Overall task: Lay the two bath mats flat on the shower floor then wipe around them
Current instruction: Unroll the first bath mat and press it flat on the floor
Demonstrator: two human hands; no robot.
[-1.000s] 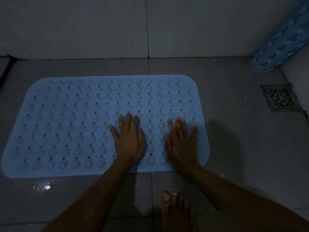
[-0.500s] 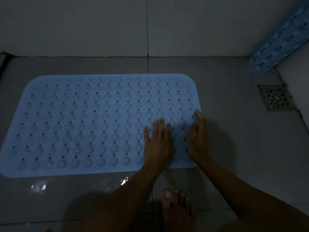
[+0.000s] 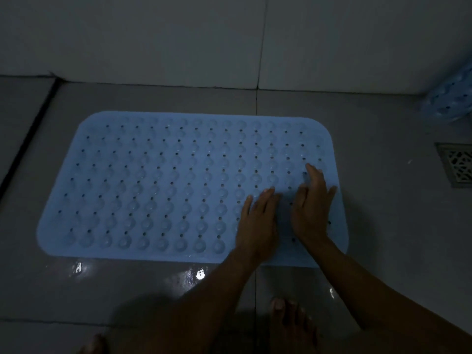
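Pale blue dimpled rubber bath mat [image 3: 166, 185] lies flat; left hand [image 3: 258, 221] and right hand [image 3: 313, 208] press open-palmed, gripping nothing; best smooth toward its right edge, seating every sucker.

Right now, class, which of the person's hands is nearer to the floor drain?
Right. The right hand presses the bath mat near its drain-side edge, while the left hand rests on the mat, farther from the floor drain.

Both hands [image 3: 258, 221] seemingly flat (dim) on mat [image 3: 158, 185]
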